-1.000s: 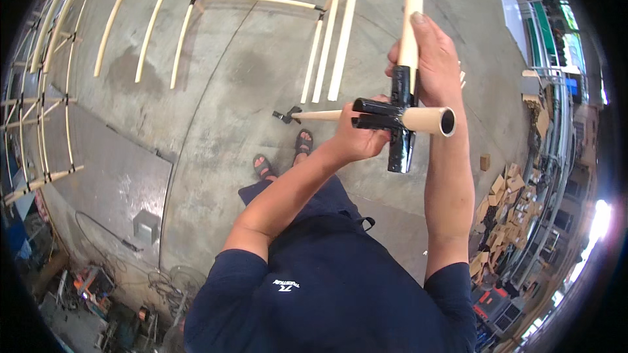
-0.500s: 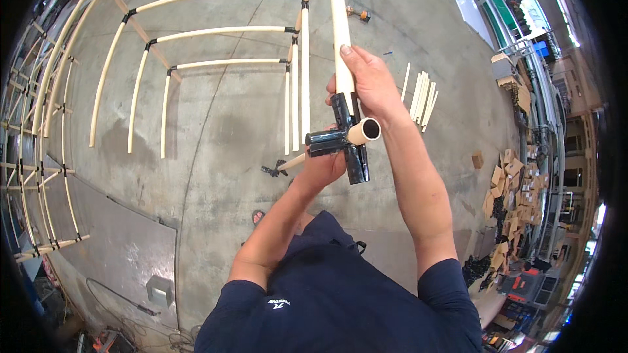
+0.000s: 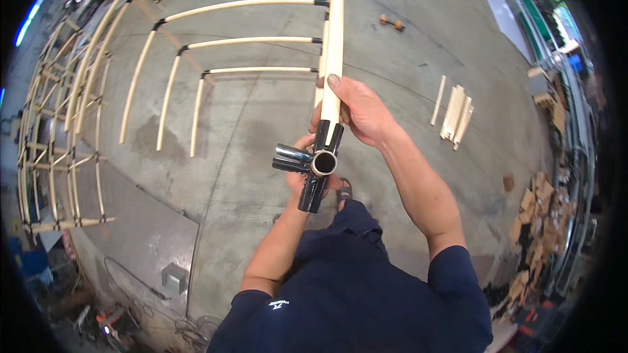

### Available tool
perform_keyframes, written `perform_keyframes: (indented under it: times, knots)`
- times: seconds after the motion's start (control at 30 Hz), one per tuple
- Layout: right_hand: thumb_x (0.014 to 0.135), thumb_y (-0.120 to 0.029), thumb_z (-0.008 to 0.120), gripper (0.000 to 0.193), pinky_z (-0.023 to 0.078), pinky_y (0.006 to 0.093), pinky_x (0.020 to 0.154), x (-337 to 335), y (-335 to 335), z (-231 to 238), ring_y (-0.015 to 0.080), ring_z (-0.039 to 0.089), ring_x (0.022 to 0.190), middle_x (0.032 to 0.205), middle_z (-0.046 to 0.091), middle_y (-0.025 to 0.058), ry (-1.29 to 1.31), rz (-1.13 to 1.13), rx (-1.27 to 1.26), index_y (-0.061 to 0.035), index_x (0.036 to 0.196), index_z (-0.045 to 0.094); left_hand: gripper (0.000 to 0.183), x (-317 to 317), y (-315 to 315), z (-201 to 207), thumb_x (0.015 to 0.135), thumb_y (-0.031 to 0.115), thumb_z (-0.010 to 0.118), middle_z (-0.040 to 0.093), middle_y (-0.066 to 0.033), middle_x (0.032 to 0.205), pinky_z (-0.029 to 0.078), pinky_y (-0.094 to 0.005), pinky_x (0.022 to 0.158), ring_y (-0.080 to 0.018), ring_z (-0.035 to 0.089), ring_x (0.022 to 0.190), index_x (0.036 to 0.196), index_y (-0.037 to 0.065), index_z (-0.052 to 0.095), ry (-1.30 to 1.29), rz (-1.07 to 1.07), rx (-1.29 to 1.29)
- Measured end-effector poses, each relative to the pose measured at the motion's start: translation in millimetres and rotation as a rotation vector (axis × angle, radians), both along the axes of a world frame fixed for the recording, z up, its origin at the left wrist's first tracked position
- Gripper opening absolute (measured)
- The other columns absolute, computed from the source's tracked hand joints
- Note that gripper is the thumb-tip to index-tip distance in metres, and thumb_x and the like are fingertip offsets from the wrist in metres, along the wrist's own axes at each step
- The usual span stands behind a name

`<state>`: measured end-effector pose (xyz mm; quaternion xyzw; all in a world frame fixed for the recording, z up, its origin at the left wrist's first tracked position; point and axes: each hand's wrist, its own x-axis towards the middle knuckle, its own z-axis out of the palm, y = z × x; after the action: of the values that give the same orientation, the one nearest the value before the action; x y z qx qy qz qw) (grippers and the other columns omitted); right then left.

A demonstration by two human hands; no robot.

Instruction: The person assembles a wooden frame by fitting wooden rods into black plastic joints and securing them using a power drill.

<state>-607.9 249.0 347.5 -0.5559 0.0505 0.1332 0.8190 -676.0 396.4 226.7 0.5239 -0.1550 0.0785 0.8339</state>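
Observation:
A long cream pipe (image 3: pixel 335 39) runs away from me, its near end seated in a black pipe joint (image 3: pixel 313 195). My right hand (image 3: pixel 361 110) is closed around this pipe just beyond the joint, thumb on top. Behind the joint is my left hand (image 3: pixel 297 182), closed on it; most of its fingers are hidden. A second cream pipe shows its round hollow end (image 3: pixel 324 163) at the joint, facing up. Two black sleeves (image 3: pixel 291 158) of the joint stick out to the left.
A frame of cream pipes (image 3: pixel 248 41) with black joints stands ahead and left, close to the held pipe. More racks (image 3: pixel 59 150) line the far left. Loose pipes (image 3: pixel 456 114) lie on the floor at right, near cardboard boxes (image 3: pixel 533 206). An orange-and-black object (image 3: pixel 391 23) lies farther ahead.
The joint has moved down and left in view and turned, so the hollow pipe end now faces up more directly. Both hands keep their hold. The surroundings have shifted as my head moved.

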Motion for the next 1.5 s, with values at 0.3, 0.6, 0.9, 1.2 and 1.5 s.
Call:
perform_keyframes:
  times: [0.3,0.6,0.9,1.2,1.5]
  knots:
    - [0.087,-0.061,0.059,0.054,0.024,0.0564,0.118,50,-55,25,0.0295,0.051,0.127,0.123,0.060,0.0051,-1.422,0.059,-1.254,-0.0184,0.119,0.066,0.090,-1,-9,3,0.074,0.049,0.087,0.065,-0.0026,0.107,0.045,-0.0200,0.067,-0.0078,0.057,0.079,0.135,-0.005,0.050,0.072,0.223,-0.032]
    - [0.082,-0.059,0.060,0.046,0.024,0.0607,0.119,81,-57,7,0.0271,0.053,0.121,0.109,0.059,0.0022,-1.531,0.238,-1.235,-0.0242,0.112,0.067,0.069,11,-40,-31,0.086,0.056,0.074,0.067,-0.0076,0.118,0.049,-0.0319,0.085,-0.0182,0.062,0.100,0.123,-0.001,0.062,0.002,0.640,0.250]
    - [0.090,-0.062,0.050,0.050,0.028,0.0556,0.117,102,-68,16,0.0288,0.054,0.115,0.105,0.057,0.0048,-1.609,0.405,-1.121,-0.0226,0.113,0.068,0.088,19,-40,-26,0.078,0.061,0.080,0.060,0.0032,0.102,0.039,-0.0207,0.062,-0.0051,0.054,0.080,0.138,0.005,0.050,0.000,0.534,0.190]
    - [0.084,-0.057,0.061,0.040,0.039,0.0449,0.096,118,-48,4,0.0234,0.057,0.093,0.092,0.060,0.0001,-1.791,0.329,-0.936,-0.0253,0.107,0.068,0.087,9,-52,13,0.079,0.071,0.071,0.061,-0.0009,0.084,0.035,-0.0240,0.049,-0.0078,0.050,0.060,0.134,0.006,0.054,0.112,0.763,0.147]
    - [0.070,-0.043,0.078,0.048,0.036,0.0500,0.105,104,-44,-16,0.0255,0.059,0.112,0.108,0.065,0.0041,-1.684,0.236,-0.687,-0.0223,0.113,0.070,0.070,-17,-28,-52,0.090,0.071,0.055,0.066,-0.0008,0.097,0.047,-0.0262,0.059,-0.0124,0.061,0.074,0.119,0.007,0.060,0.229,0.896,-0.047]
